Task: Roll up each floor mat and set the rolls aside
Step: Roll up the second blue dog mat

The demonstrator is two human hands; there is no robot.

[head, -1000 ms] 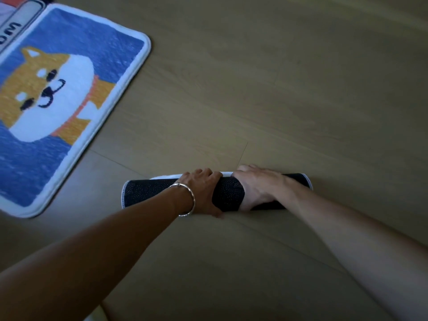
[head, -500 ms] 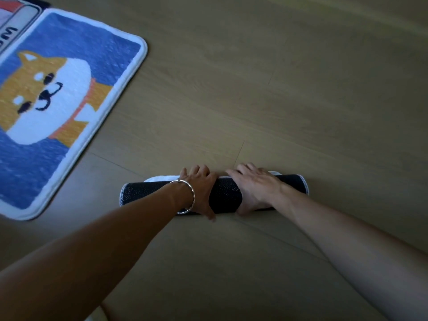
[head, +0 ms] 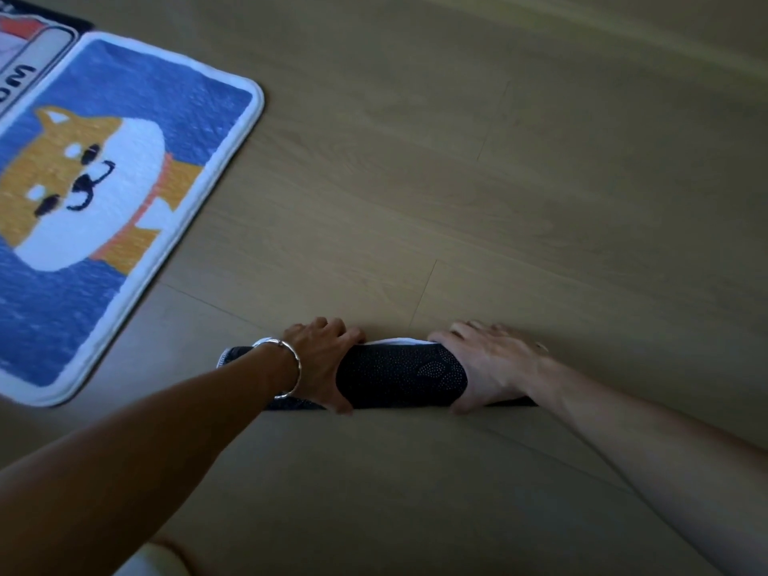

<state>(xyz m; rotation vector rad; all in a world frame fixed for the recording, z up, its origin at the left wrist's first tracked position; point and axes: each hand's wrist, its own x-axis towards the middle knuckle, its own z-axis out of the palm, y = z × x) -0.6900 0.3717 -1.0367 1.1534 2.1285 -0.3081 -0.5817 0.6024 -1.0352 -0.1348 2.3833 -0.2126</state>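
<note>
A rolled mat [head: 401,376] lies across the wooden floor in front of me, its black dotted underside outward and a thin white edge showing along the far side. My left hand [head: 322,361], with a silver bangle on the wrist, grips the roll left of centre, fingers over the top and thumb at the near side. My right hand [head: 488,363] grips it right of centre in the same way. My arms hide both ends of the roll in part.
A flat blue mat with an orange and white dog [head: 95,201] lies on the floor at the left. Part of another mat with lettering [head: 25,64] shows at the top left corner. Bare wooden floor [head: 540,180] stretches ahead and to the right.
The last flat strip of mat beyond the roll has shrunk to a thin white edge. Both hands moved apart along the roll, baring its middle.
</note>
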